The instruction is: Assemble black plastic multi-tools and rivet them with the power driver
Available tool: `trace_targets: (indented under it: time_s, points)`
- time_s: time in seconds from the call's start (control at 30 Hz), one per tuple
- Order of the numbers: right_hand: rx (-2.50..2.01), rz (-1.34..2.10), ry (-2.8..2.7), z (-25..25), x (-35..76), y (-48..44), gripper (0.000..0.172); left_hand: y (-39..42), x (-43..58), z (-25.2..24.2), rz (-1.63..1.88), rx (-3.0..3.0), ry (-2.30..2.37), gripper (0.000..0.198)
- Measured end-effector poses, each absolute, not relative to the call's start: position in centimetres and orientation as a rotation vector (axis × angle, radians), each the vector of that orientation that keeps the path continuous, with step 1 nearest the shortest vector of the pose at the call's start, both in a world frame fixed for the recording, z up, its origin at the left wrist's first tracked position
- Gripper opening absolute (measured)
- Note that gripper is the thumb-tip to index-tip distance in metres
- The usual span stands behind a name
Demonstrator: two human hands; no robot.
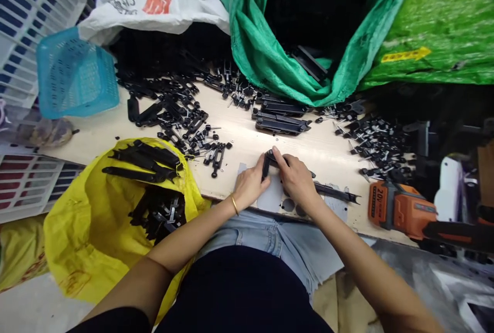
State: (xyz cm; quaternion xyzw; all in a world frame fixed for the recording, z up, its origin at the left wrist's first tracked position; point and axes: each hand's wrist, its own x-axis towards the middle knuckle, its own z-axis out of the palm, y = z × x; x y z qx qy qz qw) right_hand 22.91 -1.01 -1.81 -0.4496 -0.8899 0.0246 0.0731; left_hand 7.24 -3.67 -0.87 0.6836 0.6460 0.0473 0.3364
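My left hand point(250, 185) and my right hand point(296, 178) meet near the front edge of the pale table point(324, 147), both closed on a small black plastic part point(268, 160) held between the fingertips. A long black strip point(335, 192) lies on the table just right of my right hand. Loose black parts and small pins point(193, 132) are heaped to the left and behind my hands. A stack of longer black pieces point(281, 122) lies straight ahead.
A yellow bag point(96, 230) with assembled black parts hangs at the left. A green bag point(270, 60) gapes at the back. A teal basket point(75, 73) stands at the far left. An orange power tool point(401, 212) rests at the right edge, beside more pins point(378, 145).
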Motion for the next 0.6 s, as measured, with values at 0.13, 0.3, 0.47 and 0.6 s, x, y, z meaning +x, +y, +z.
trace_targets:
  time_s: [0.13, 0.3, 0.47, 0.6]
  points:
    - [-1.35, -0.111, -2.666, -2.9, 23.2, -0.8, 0.074, -3.4, 7.3, -0.9, 0.164, 1.707, 1.662, 0.066]
    - [-1.308, -0.134, -2.683, -2.6, 23.0, -0.6, 0.073, -3.0, 8.0, -0.7, 0.115, 1.68, 1.712, 0.065]
    - [-1.344, -0.059, -2.77, -2.6, 22.9, -0.5, 0.065, -2.3, 7.0, -0.2, 0.049, 1.779, 1.607, 0.068]
    - [-1.368, -0.092, -2.807, -2.4, 22.8, -0.7, 0.061, -2.4, 7.6, 0.1, 0.018, 1.743, 1.685, 0.066]
